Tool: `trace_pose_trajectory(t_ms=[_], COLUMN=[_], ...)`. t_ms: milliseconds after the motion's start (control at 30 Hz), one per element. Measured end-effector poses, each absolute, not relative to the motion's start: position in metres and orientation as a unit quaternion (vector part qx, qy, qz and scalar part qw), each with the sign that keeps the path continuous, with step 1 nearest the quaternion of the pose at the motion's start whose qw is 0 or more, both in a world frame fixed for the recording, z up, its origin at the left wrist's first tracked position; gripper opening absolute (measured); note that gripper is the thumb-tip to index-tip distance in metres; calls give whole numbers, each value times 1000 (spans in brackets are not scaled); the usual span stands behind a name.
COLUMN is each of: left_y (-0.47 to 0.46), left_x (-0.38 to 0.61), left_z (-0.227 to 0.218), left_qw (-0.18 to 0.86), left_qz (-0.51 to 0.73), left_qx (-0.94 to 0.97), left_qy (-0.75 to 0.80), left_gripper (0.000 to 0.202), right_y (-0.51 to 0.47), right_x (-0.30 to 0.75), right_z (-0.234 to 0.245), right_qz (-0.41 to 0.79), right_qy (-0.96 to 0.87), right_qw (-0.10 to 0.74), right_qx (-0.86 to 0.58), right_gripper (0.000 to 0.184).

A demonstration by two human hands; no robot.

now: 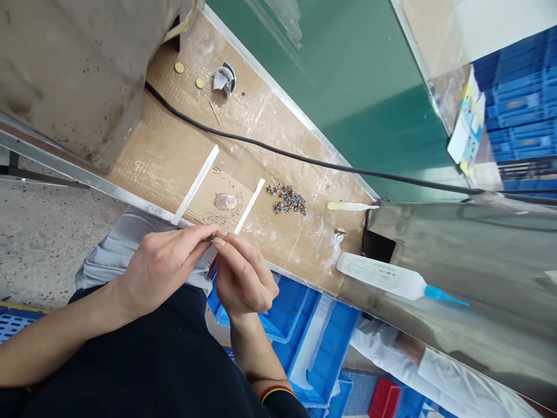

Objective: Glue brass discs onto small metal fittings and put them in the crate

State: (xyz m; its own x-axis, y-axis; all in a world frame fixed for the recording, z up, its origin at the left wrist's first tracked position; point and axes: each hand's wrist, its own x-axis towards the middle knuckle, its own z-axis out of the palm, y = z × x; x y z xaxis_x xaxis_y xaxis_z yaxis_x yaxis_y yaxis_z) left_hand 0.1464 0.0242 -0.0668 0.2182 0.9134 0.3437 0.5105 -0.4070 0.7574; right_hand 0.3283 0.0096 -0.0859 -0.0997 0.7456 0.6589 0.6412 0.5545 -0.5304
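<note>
My left hand and my right hand meet fingertip to fingertip over the table's near edge. Pinched between them is a tiny dark metallic part, mostly hidden by the fingers. Just beyond them, a brown cardboard piece lies between two white tape strips. On the cardboard sit a small clear plastic dish and many tiny dark bits. Right of the tape, a pile of small metallic parts with blue spots rests on the table.
A black cable crosses the table. Rightward lie a white bottle with a blue nozzle and a slim pale-tipped tool. Blue bins stand below the edge. Another person's white sleeve shows at lower right.
</note>
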Motion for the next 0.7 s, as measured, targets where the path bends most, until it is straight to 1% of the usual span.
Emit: trace_pose_trajectory(t_ms=[133, 367, 433, 600, 700], left_y=[23, 23, 23, 22, 21], left_x=[148, 149, 150, 156, 160], left_z=[-65, -64, -64, -64, -65], left_qw=[258, 352, 370, 379, 374], left_qz=[393, 416, 417, 399, 393], left_qx=[739, 681, 667, 671, 678], left_qy=[483, 489, 495, 497, 496], left_gripper=[20, 21, 22, 29, 37], right_y=[9, 6, 6, 3, 1], right_x=[330, 336, 337, 336, 336], right_z=[-86, -86, -84, -80, -82], right_qz=[56, 58, 101, 310, 391], right_qy=[-747, -759, -736, -578, -507], right_qw=[479, 479, 493, 522, 532], right_qx=[-458, -437, -452, -545, -555], right_gripper=[58, 58, 53, 23, 12])
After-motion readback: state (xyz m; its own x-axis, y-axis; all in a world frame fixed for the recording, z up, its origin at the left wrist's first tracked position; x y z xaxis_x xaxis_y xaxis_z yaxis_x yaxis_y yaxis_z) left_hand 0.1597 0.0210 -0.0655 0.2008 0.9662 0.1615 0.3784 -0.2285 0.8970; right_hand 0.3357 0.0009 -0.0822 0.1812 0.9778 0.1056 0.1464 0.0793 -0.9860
